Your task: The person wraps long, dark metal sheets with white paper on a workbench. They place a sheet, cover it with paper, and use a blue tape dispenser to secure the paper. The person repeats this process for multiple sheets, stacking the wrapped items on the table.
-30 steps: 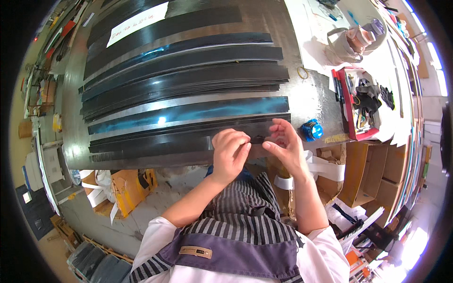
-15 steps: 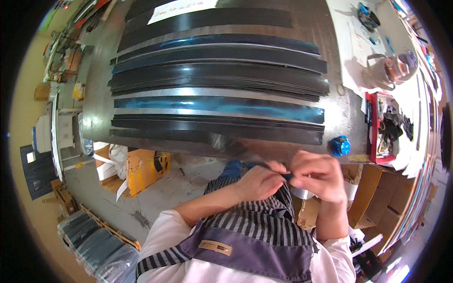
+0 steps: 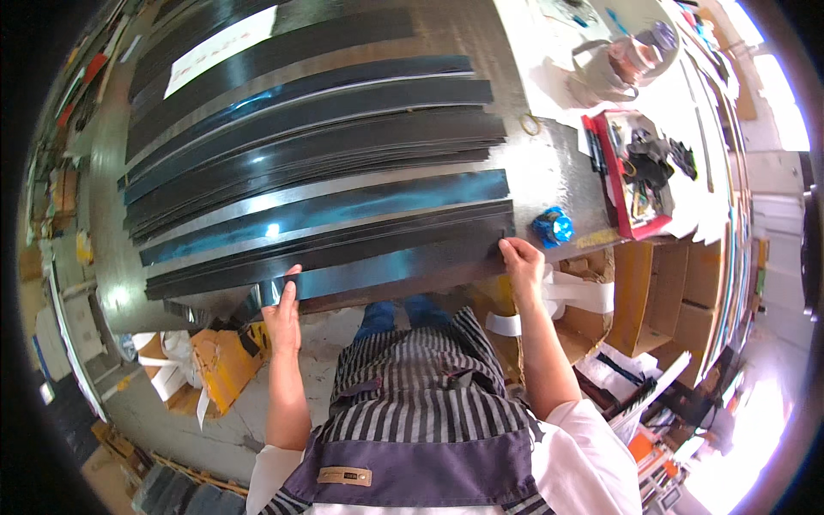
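Observation:
A long, glossy dark strip lies along the front edge of the table, between my two hands. My left hand grips it left of its middle, thumb and fingers closed at its edges; the strip bends there and its left part runs on over the table edge. At the strip's right end, my right hand pinches the corner between thumb and fingers. Just beyond lies a stack of black strips, then a single bluish shiny strip and a thicker stack of dark strips.
A crumpled shiny blue round thing sits right of my right hand. Farther right are a red box of small tools and a pale jug. White paper lies on strips at the far left. Cardboard boxes stand below the table.
My hands were together before my apron; they have parted and reached forward to the table edge, now holding the long strip. The view has turned, so the table appears tilted and shifted left.

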The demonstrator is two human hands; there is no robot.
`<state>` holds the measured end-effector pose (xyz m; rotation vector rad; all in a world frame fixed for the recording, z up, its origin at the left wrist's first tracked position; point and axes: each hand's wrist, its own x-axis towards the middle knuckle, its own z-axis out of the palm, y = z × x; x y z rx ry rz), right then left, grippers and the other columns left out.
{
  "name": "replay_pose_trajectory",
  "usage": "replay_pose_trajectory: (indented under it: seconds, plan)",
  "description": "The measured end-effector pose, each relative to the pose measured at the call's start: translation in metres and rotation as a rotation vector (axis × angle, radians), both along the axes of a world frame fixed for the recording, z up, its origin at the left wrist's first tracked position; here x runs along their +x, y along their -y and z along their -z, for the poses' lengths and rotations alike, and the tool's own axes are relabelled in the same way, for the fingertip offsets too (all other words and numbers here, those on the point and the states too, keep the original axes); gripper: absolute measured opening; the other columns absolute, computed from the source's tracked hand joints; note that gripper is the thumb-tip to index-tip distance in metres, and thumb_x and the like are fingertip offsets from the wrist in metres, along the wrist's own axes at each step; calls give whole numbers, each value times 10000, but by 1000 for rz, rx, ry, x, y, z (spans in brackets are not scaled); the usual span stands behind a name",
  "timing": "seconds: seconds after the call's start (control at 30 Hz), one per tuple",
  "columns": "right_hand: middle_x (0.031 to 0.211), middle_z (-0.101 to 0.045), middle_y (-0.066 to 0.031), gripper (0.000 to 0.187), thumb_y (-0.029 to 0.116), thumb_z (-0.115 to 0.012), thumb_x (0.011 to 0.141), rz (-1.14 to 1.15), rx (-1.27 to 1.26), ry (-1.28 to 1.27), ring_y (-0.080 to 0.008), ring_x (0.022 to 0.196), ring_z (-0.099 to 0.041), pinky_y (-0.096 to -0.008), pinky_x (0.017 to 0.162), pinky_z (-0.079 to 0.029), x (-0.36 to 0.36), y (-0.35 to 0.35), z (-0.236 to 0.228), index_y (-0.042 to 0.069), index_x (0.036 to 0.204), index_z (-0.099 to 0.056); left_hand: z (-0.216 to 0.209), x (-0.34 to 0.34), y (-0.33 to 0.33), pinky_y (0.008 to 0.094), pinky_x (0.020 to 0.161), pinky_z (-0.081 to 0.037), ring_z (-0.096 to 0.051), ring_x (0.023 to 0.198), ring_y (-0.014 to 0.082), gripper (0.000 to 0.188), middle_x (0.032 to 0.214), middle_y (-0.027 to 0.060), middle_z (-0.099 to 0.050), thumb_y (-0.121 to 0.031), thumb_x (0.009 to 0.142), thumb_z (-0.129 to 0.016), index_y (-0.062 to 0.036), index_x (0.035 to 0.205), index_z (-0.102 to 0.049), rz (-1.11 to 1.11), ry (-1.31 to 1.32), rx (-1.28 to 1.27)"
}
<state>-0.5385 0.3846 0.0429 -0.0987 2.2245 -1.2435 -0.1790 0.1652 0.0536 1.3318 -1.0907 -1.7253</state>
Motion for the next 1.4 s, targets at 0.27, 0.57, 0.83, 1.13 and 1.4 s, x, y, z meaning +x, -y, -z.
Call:
replay_pose_trajectory:
  seconds: [0.27,0.57,0.83,1.13,1.4]
  plan:
    - [745,-671,-38,159,77,-748,853,66,-88,-296,-88,677,-577,-248,666,-493,-13,21,34,-22,964,-693,47,-36,16,312,840,-490,-603,887,167,179,992,60,-651,-98,892,-738,6,1002,-642,25,550,-714]
    - [750,-664,-47,144,40,-739,839,36,-55,-294,-93,667,-577,-252,672,-497,-8,21,36,-22,955,-681,62,-28,14,327,841,-493,-601,913,210,237,1018,84,-626,-81,869,-749,-4,1035,-598,49,561,-869]
    - [749,-655,-44,146,38,-727,845,14,9,-344,-99,652,-569,-255,655,-489,-5,24,26,-12,971,-674,69,-28,12,332,838,-496,-606,909,221,240,1020,92,-631,-74,859,-754,-9,1032,-600,11,559,-832]
    - [733,-629,-33,145,25,-721,849,-1,-58,-340,-93,640,-544,-258,631,-477,-6,19,39,-2,975,-656,70,-27,12,299,829,-494,-592,910,175,261,1027,69,-629,-46,863,-748,-5,1078,-606,22,557,-864]
    - [740,-621,-24,122,5,-706,858,-6,-47,-367,-78,656,-539,-252,632,-473,-6,20,37,-6,970,-658,63,-33,10,318,823,-500,-606,894,198,232,1006,81,-630,-41,841,-751,-20,1015,-599,-17,553,-788]
